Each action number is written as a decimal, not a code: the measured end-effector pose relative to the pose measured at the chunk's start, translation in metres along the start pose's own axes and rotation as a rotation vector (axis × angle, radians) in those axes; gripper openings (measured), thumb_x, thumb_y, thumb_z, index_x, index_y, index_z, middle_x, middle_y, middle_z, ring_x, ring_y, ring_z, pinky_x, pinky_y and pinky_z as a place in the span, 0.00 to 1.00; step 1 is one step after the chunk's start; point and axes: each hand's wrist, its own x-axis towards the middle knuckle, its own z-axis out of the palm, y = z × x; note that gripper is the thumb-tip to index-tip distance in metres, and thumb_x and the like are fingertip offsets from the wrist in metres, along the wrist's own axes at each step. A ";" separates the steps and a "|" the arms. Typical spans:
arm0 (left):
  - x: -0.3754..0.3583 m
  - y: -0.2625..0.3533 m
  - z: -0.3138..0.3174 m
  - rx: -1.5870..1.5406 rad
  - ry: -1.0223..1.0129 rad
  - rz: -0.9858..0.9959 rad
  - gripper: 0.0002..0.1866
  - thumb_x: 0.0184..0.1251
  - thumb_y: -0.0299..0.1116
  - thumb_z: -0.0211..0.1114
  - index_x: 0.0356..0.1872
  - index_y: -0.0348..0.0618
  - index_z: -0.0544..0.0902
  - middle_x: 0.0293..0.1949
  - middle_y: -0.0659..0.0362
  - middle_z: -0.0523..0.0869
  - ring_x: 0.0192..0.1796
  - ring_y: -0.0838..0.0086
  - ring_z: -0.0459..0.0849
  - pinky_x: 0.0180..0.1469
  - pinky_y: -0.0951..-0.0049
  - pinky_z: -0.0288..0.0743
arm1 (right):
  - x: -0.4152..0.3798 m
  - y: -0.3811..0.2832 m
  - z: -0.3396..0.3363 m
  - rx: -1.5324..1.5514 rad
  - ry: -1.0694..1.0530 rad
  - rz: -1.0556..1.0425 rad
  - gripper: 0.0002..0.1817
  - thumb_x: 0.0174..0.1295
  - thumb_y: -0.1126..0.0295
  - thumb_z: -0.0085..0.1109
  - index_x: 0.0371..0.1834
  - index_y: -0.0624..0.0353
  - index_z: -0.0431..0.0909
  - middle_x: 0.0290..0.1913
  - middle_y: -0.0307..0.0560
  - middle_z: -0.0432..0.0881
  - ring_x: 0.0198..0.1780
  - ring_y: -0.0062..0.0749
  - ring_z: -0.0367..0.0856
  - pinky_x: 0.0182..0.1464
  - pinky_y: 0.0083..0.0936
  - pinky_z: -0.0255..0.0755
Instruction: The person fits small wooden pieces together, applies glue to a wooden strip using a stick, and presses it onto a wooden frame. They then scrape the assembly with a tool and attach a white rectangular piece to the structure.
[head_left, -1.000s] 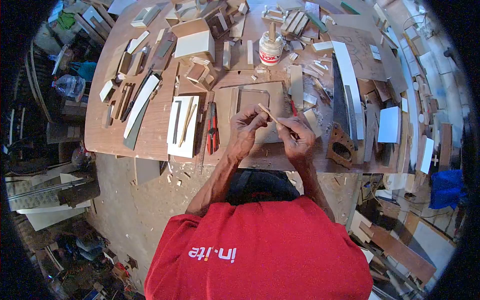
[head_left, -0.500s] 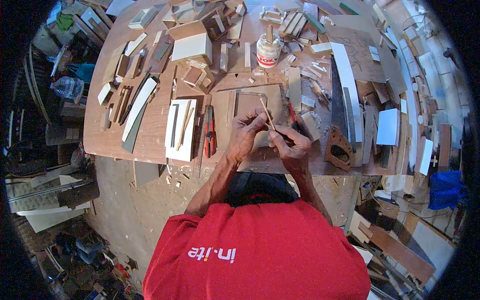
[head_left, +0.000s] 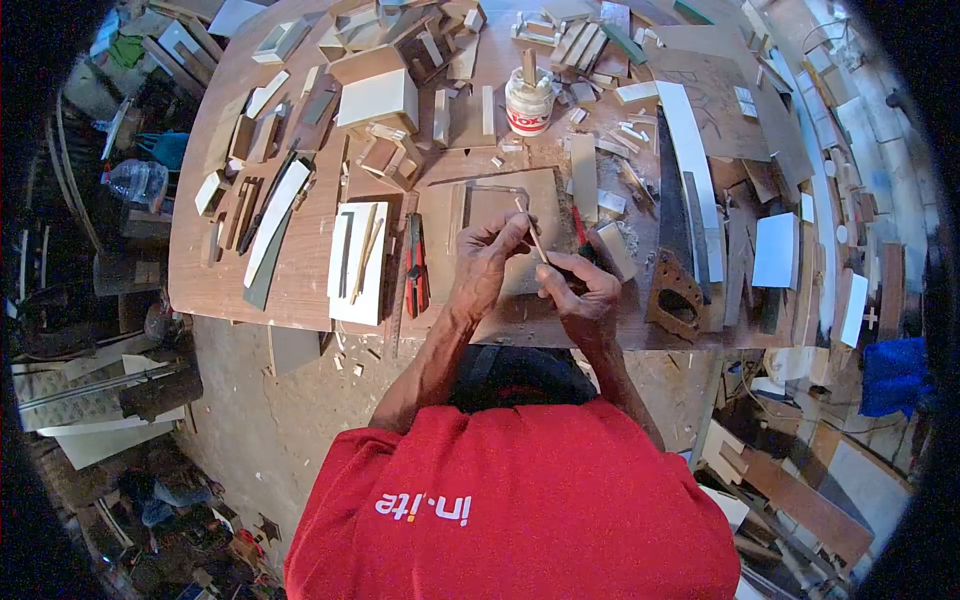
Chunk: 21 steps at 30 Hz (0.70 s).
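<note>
A thin pale wooden stick is pinched between my two hands above the table's near part. My left hand has thumb and fingers closed on it near its upper part. At its lower end, the fingertips of my right hand are closed on it too. Beneath the hands lies a brown board with thin wooden strips on it. Red-and-black pliers lie left of my left hand. Another red-handled tool, partly hidden, is just beyond my right hand.
A glue jar with a wooden piece standing in it is farther back. A handsaw lies at the right. A white board carries thin strips at the left. Small wooden boxes and scraps cover the back of the table.
Both hands keep their pinch on the stick, which has shifted very slightly. The view of the table has moved a little to the left.
</note>
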 end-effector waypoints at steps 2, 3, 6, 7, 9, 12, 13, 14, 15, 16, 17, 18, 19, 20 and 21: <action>0.003 -0.001 0.000 -0.012 0.003 -0.001 0.13 0.67 0.38 0.67 0.42 0.39 0.87 0.34 0.62 0.86 0.36 0.80 0.80 0.42 0.77 0.75 | 0.000 0.000 -0.002 0.014 -0.015 0.017 0.10 0.62 0.71 0.62 0.42 0.68 0.83 0.28 0.46 0.85 0.27 0.24 0.83 0.31 0.22 0.75; 0.004 -0.001 -0.001 -0.006 -0.011 0.008 0.12 0.67 0.38 0.67 0.43 0.40 0.87 0.34 0.62 0.86 0.36 0.80 0.80 0.42 0.76 0.75 | 0.000 0.000 -0.003 0.028 -0.034 0.033 0.10 0.63 0.71 0.61 0.42 0.67 0.83 0.28 0.46 0.84 0.27 0.24 0.82 0.31 0.22 0.75; 0.005 -0.001 -0.001 0.023 -0.056 0.029 0.12 0.67 0.37 0.67 0.43 0.40 0.86 0.34 0.63 0.86 0.35 0.80 0.80 0.42 0.76 0.75 | -0.002 -0.004 -0.006 0.203 -0.033 0.172 0.10 0.66 0.69 0.58 0.42 0.66 0.83 0.27 0.41 0.83 0.23 0.21 0.78 0.27 0.20 0.71; 0.005 0.000 0.000 0.045 -0.083 0.039 0.12 0.67 0.37 0.67 0.43 0.40 0.86 0.34 0.63 0.86 0.35 0.80 0.80 0.42 0.76 0.75 | -0.002 -0.004 -0.008 0.204 -0.032 0.171 0.10 0.66 0.69 0.58 0.42 0.66 0.83 0.27 0.41 0.83 0.23 0.21 0.78 0.27 0.20 0.71; 0.005 0.003 0.004 0.041 -0.080 0.032 0.11 0.66 0.36 0.67 0.44 0.40 0.86 0.34 0.63 0.86 0.36 0.80 0.81 0.42 0.76 0.75 | -0.001 -0.003 -0.012 0.322 -0.099 0.281 0.12 0.68 0.67 0.56 0.44 0.63 0.84 0.24 0.36 0.79 0.19 0.16 0.69 0.22 0.17 0.63; 0.006 0.001 0.004 0.021 -0.075 0.011 0.11 0.66 0.35 0.68 0.44 0.39 0.85 0.35 0.62 0.86 0.37 0.79 0.81 0.43 0.76 0.75 | -0.001 -0.007 -0.017 0.436 -0.134 0.359 0.13 0.69 0.64 0.55 0.46 0.61 0.84 0.22 0.32 0.74 0.17 0.12 0.61 0.20 0.15 0.53; 0.006 0.000 0.004 0.007 -0.073 -0.004 0.11 0.65 0.34 0.68 0.44 0.39 0.85 0.36 0.62 0.86 0.38 0.79 0.82 0.44 0.75 0.76 | 0.000 -0.009 -0.018 0.436 -0.135 0.360 0.13 0.69 0.64 0.55 0.46 0.61 0.84 0.22 0.32 0.74 0.17 0.12 0.61 0.20 0.15 0.53; 0.007 -0.001 0.003 0.006 -0.071 -0.004 0.11 0.65 0.34 0.68 0.44 0.39 0.85 0.36 0.62 0.86 0.38 0.79 0.82 0.44 0.75 0.76 | 0.000 -0.011 -0.019 0.519 -0.162 0.412 0.14 0.69 0.63 0.55 0.46 0.61 0.83 0.21 0.31 0.73 0.17 0.12 0.60 0.19 0.15 0.51; 0.007 0.000 0.004 -0.007 -0.072 -0.005 0.11 0.65 0.34 0.68 0.44 0.38 0.85 0.36 0.61 0.86 0.38 0.78 0.82 0.44 0.75 0.76 | 0.001 -0.013 -0.020 0.602 -0.188 0.465 0.14 0.69 0.63 0.55 0.47 0.60 0.83 0.21 0.30 0.72 0.16 0.11 0.58 0.19 0.15 0.49; 0.006 0.001 0.005 -0.021 -0.074 -0.006 0.12 0.65 0.33 0.69 0.44 0.38 0.85 0.36 0.61 0.86 0.39 0.78 0.82 0.44 0.75 0.76 | 0.001 -0.013 -0.021 0.601 -0.189 0.467 0.14 0.69 0.63 0.55 0.47 0.60 0.83 0.21 0.30 0.72 0.16 0.11 0.58 0.19 0.15 0.49; 0.006 0.002 0.005 -0.022 -0.073 -0.005 0.12 0.65 0.33 0.69 0.44 0.38 0.85 0.36 0.61 0.86 0.39 0.78 0.82 0.44 0.75 0.76 | 0.001 -0.014 -0.021 0.624 -0.196 0.491 0.13 0.69 0.63 0.55 0.47 0.60 0.83 0.20 0.30 0.72 0.16 0.11 0.57 0.19 0.15 0.48; 0.006 0.003 0.005 -0.034 -0.084 -0.013 0.12 0.65 0.33 0.69 0.44 0.38 0.85 0.37 0.61 0.86 0.39 0.78 0.82 0.45 0.75 0.76 | 0.002 -0.014 -0.021 0.648 -0.203 0.515 0.13 0.69 0.63 0.55 0.46 0.60 0.83 0.20 0.29 0.71 0.16 0.11 0.57 0.18 0.15 0.47; 0.006 0.003 0.005 -0.046 -0.096 -0.021 0.12 0.65 0.33 0.69 0.44 0.39 0.85 0.37 0.61 0.86 0.39 0.78 0.82 0.45 0.75 0.76 | 0.002 -0.013 -0.020 0.648 -0.205 0.516 0.13 0.69 0.63 0.55 0.46 0.60 0.83 0.20 0.29 0.71 0.16 0.11 0.57 0.18 0.15 0.47; 0.006 0.002 0.004 -0.047 -0.094 -0.021 0.12 0.65 0.33 0.69 0.44 0.39 0.85 0.37 0.61 0.86 0.39 0.78 0.82 0.45 0.75 0.76 | 0.002 -0.010 -0.019 0.653 -0.203 0.512 0.13 0.69 0.63 0.55 0.46 0.60 0.83 0.20 0.30 0.72 0.16 0.11 0.57 0.19 0.15 0.48; 0.007 0.000 0.004 0.004 -0.103 -0.009 0.10 0.66 0.33 0.67 0.44 0.38 0.84 0.37 0.60 0.86 0.39 0.76 0.83 0.46 0.73 0.77 | 0.002 -0.008 -0.018 0.658 -0.200 0.509 0.13 0.69 0.63 0.56 0.46 0.59 0.83 0.20 0.30 0.72 0.16 0.11 0.58 0.19 0.15 0.49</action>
